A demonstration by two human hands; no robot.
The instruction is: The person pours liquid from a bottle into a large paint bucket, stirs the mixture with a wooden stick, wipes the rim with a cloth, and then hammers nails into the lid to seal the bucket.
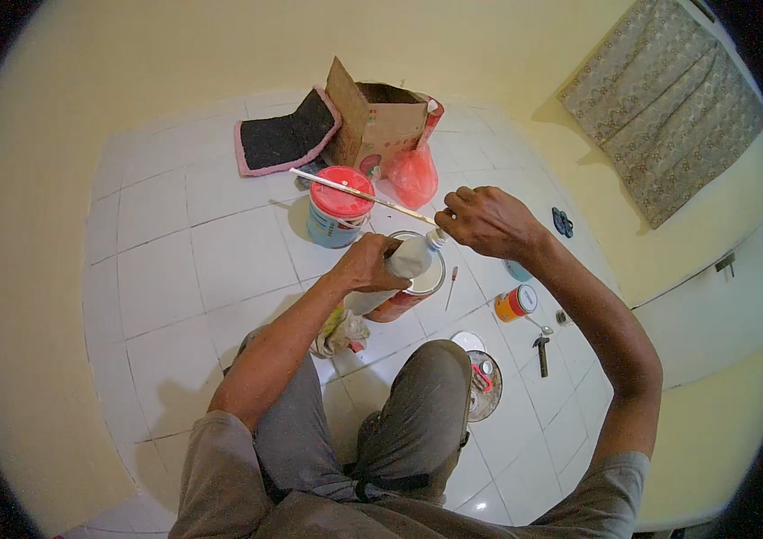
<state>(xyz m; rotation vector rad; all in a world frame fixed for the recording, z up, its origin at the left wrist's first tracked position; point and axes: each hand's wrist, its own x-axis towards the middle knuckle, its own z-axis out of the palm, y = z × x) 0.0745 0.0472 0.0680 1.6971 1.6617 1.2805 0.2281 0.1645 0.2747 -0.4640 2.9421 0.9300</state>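
Observation:
My left hand (368, 267) is wrapped round a whitish plastic bottle (412, 259), tilted with its neck up to the right. At the bottle's mouth my right hand (486, 220) is closed in a pinch; what its fingertips hold is hidden. Beneath the bottle stands an open paint can (396, 307) with pale contents, partly covered by the bottle and my left hand. A long thin stick (363, 194) crosses the red lid of a paint bucket (335, 222). Its near end reaches my right fingertips, and I cannot tell whether they touch it.
Behind are a cardboard box (392, 130), a red plastic bag (414, 178) and a black mat with pink edging (287, 139). At the right lie a screwdriver (452, 286), an orange-yellow tin (515, 304), a hammer (541, 354) and a round lid (486, 406). A rag (338, 333) is by my left knee.

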